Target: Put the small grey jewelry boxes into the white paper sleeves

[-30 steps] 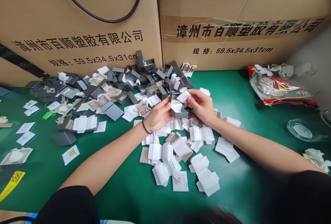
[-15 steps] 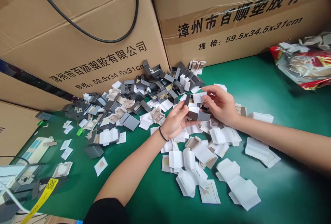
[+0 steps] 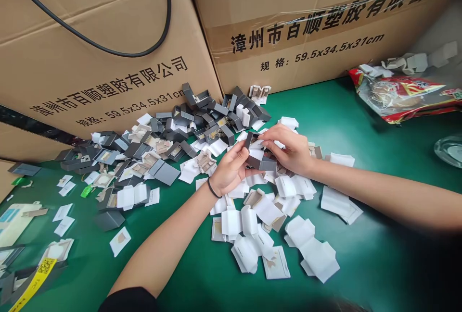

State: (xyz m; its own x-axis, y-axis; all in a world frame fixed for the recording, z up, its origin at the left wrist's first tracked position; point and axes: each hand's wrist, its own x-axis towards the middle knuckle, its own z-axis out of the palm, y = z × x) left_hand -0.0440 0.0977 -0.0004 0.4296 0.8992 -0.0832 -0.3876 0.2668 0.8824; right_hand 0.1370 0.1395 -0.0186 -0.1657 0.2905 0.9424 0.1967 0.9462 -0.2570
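Note:
My left hand (image 3: 231, 170), with a black band at the wrist, grips a small dark grey box (image 3: 263, 163) whose top is open. White paper (image 3: 255, 152) shows inside the box. The thumb and fingers of my right hand (image 3: 290, 151) are pinched at the box's opening, on a white card that their tips largely cover. Beneath both hands lies a spread of folded white paper inserts (image 3: 249, 249), some with small print. A heap of similar dark grey boxes (image 3: 164, 171), mixed with white and beige inserts, lies beyond and to the left.
Large cardboard cartons (image 3: 144, 23) wall off the back of the green table (image 3: 361, 264). A black cable (image 3: 144, 52) hangs before them. To the right are a red-and-clear plastic bag (image 3: 404, 93) and a clear round dish (image 3: 449, 151). A yellow tag (image 3: 38, 283) is at lower left.
The white card in my right hand has gone from above the box down into its opening. My left hand keeps its grip. The whole view has swung to the right.

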